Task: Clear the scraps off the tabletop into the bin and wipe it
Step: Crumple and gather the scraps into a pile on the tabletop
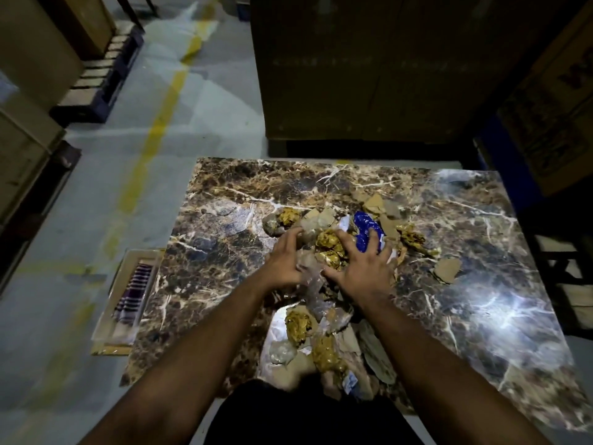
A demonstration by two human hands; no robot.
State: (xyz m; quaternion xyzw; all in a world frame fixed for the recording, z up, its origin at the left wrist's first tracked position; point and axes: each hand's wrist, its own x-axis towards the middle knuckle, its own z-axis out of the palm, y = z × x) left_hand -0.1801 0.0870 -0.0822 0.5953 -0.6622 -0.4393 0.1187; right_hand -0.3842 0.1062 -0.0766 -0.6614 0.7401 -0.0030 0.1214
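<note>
A brown marble-patterned tabletop (481, 284) carries a heap of scraps (327, 245): crumpled gold foil, torn cardboard pieces, clear plastic and a blue wrapper (365, 229). My left hand (285, 261) lies on the left side of the heap with spread, slightly bent fingers. My right hand (362, 268) lies on the right side, its fingers spread over the blue wrapper and foil. More scraps (321, 345) trail between my forearms toward the near edge. One cardboard piece (446, 269) lies apart to the right.
A flat tray (106, 319) with a striped cloth (133, 293) sits on the floor by the table's left edge. Large cardboard boxes (369, 75) stand behind the table. Pallets with boxes (96, 78) line the left, and a yellow line marks the grey floor.
</note>
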